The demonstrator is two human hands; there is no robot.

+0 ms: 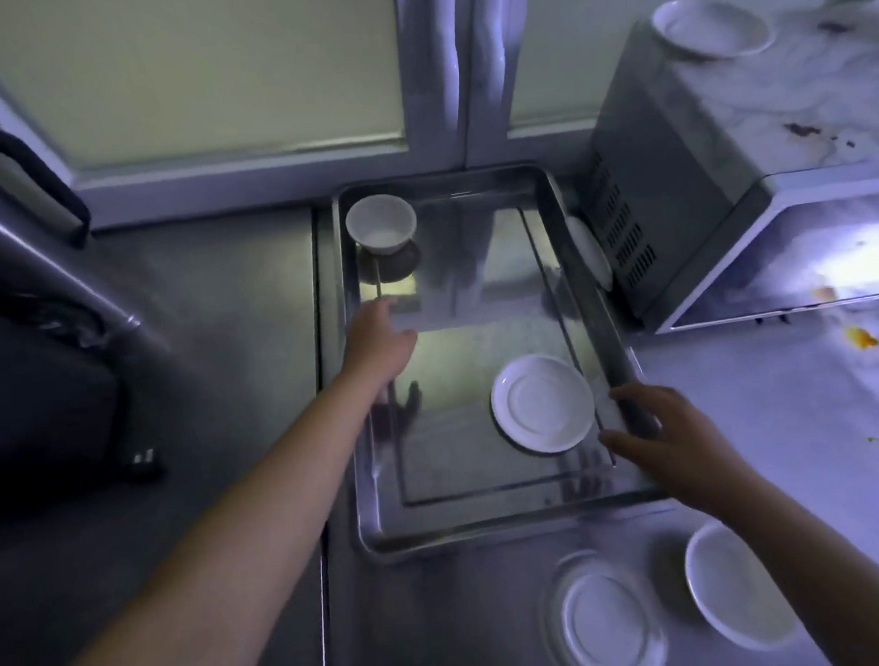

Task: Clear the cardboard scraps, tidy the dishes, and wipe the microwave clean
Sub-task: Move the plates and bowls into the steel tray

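Note:
A shiny steel tray (490, 528) lies on the counter. Inside it stand a white bowl (381, 223) at the far left corner and a white saucer (542, 402) near the right side. My left hand (378, 339) grips the tray's left rim. My right hand (665, 437) holds the right rim, fingers curled over the edge. A white microwave (756, 159) stands to the right, its top and door stained. A white dish (712, 28) sits on top of the microwave. Near me on the counter lie a white plate (606, 618) and a white bowl (736, 585). No cardboard scraps show.
Another white dish (589, 251) is wedged between tray and microwave. Orange food bits (859, 338) spot the counter at right. A dark appliance with a handle (21, 178) fills the left. White window frames (432, 76) close off the back.

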